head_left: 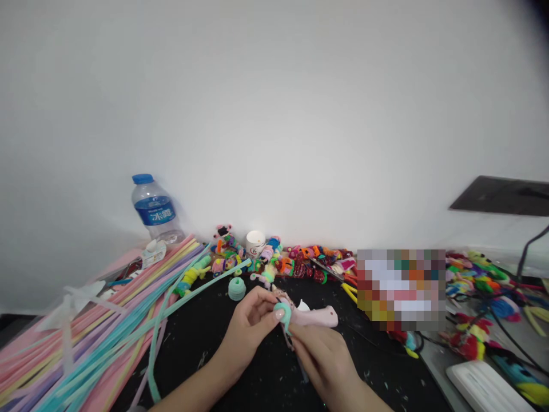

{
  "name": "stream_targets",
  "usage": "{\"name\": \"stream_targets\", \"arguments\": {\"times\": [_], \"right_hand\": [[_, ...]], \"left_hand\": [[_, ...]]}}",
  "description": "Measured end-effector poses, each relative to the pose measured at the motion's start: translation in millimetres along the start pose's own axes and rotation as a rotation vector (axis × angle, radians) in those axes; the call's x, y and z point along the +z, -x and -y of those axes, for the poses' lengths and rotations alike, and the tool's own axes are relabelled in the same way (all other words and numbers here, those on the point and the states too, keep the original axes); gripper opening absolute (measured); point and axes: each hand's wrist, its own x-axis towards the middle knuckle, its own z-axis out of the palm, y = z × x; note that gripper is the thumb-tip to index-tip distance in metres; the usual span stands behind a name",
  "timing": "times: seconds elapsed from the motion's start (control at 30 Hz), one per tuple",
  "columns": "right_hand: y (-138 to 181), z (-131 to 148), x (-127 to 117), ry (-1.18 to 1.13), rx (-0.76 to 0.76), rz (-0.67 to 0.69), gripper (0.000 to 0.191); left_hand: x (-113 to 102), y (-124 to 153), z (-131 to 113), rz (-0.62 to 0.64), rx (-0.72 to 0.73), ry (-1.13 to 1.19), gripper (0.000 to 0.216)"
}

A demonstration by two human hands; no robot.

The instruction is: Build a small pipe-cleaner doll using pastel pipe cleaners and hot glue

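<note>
My left hand (246, 332) pinches a small teal pipe-cleaner coil (283, 313) between thumb and fingers, over the black mat (206, 337). My right hand (328, 357) is closed just below and right of it, fingers touching the same coil; what else it holds is hidden. A pink glue gun (315, 316) lies right behind the hands. A second teal coil (237, 288) sits on the mat further back. A long teal pipe cleaner (160, 329) trails off to the left.
A thick bundle of pastel pipe cleaners (98, 337) covers the left side. A water bottle (155, 210), a small white cup (255, 241) and several colourful pipe-cleaner figures (295, 263) line the white wall. More figures and black cables (489, 297) lie right; a white power strip (484, 386) sits near right.
</note>
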Motion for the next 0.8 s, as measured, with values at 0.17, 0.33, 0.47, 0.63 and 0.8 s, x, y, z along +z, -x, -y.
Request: {"name": "stream_targets", "arguments": {"times": [0.17,0.33,0.47,0.63,0.8], "right_hand": [[1,-6,0,-0.172,0.195,-0.017,0.018],[2,-9,-1,-0.238,0.343,-0.044,0.009],[-2,-9,-3,-0.237,0.328,-0.025,0.011],[-4,-12,-4,-0.258,0.359,-0.033,0.010],[-1,-16,-3,-0.272,0.535,-0.038,0.005]], "left_hand": [[-2,-2,3,0.082,-0.005,0.078,0.019],[-5,-2,5,0.118,0.017,0.041,0.020],[-8,-2,6,0.116,0.063,-0.136,0.021],[-12,-3,5,0.179,0.166,-0.383,0.015],[-12,-2,3,0.182,0.162,-0.410,0.015]]}}
